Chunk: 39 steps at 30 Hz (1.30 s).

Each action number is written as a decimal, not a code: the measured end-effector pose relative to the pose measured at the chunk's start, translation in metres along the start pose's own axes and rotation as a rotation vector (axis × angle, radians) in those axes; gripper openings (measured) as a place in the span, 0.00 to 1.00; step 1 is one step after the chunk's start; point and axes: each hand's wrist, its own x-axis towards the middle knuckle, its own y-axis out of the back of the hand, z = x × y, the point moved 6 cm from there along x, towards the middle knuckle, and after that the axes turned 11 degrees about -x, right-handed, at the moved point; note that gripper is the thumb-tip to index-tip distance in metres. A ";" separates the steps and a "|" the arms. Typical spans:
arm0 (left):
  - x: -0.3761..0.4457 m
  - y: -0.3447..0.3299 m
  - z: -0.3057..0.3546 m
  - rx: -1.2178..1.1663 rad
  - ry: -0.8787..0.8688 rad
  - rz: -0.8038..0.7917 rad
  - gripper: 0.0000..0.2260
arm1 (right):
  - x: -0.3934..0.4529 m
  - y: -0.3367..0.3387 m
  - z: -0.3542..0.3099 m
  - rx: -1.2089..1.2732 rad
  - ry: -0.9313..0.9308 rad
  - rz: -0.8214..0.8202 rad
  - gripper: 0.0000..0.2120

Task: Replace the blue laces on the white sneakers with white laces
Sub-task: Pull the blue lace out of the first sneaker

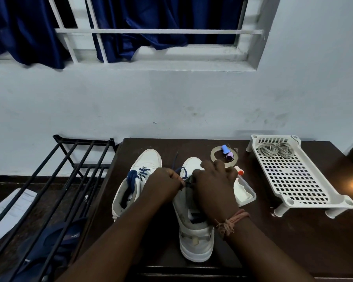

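left of the right shoe (194, 220) stands the left shoe (137, 180), its blue lace (134, 178) laced and bunched at the tongue, untouched. over the right shoe's eyelets the two hands meet: the left hand (164, 185) curls its fingers in a pinch on that shoe's lace (181, 173), a loop of which shows between the hands, with one loose end (174, 159) trailing toward the wall beyond the shoe. the right hand (213, 184) lies just right of it, fingers bent down onto the shoe's upper and seemingly gripping it, though what they clasp is hidden. the step in hand looks like unthreading the blue lace from the right shoe, early in the task, since no white lace is in either shoe. the next move calls for drawing the lace clear of each eyelet while the shoe is steadied. far right of the right shoe, two coiled white laces (276, 149) wait in the tray (306, 192).
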 end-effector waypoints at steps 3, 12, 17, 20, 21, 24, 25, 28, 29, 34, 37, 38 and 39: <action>0.000 0.000 0.000 -0.018 0.010 -0.004 0.03 | 0.002 0.013 0.012 0.305 -0.190 0.092 0.04; 0.000 -0.001 -0.001 -0.028 0.037 -0.015 0.07 | 0.011 0.011 0.025 0.751 -0.194 -0.033 0.03; 0.001 -0.001 -0.001 -0.011 0.035 0.002 0.04 | 0.007 -0.006 0.006 0.047 0.016 -0.200 0.11; -0.002 0.000 0.001 -0.024 0.038 -0.006 0.11 | 0.011 0.007 0.016 0.433 -0.156 -0.066 0.10; -0.001 0.000 0.001 -0.028 0.041 -0.007 0.13 | 0.011 0.010 0.020 0.641 -0.211 -0.028 0.11; -0.001 -0.001 0.001 -0.014 0.037 -0.020 0.15 | 0.010 0.019 0.028 1.084 -0.318 0.006 0.16; -0.002 -0.001 0.002 -0.013 0.035 -0.021 0.15 | 0.010 0.020 0.029 1.192 -0.333 -0.007 0.18; -0.001 -0.001 0.001 -0.016 0.039 -0.018 0.15 | 0.010 0.020 0.033 1.190 -0.332 0.070 0.20; -0.002 -0.001 0.002 -0.018 0.039 -0.017 0.14 | 0.010 0.020 0.032 1.069 -0.282 0.113 0.18; -0.002 -0.001 0.001 -0.027 0.041 -0.011 0.12 | 0.004 0.006 0.006 0.248 0.021 -0.048 0.12; -0.003 -0.002 0.004 -0.030 0.040 -0.021 0.12 | 0.006 0.000 0.008 0.069 -0.019 -0.145 0.12; -0.004 -0.002 0.004 -0.026 0.040 -0.022 0.12 | 0.007 0.003 0.011 0.110 -0.065 -0.124 0.13; -0.004 -0.002 0.005 -0.024 0.040 -0.021 0.12 | 0.009 0.005 0.015 0.197 -0.126 -0.101 0.14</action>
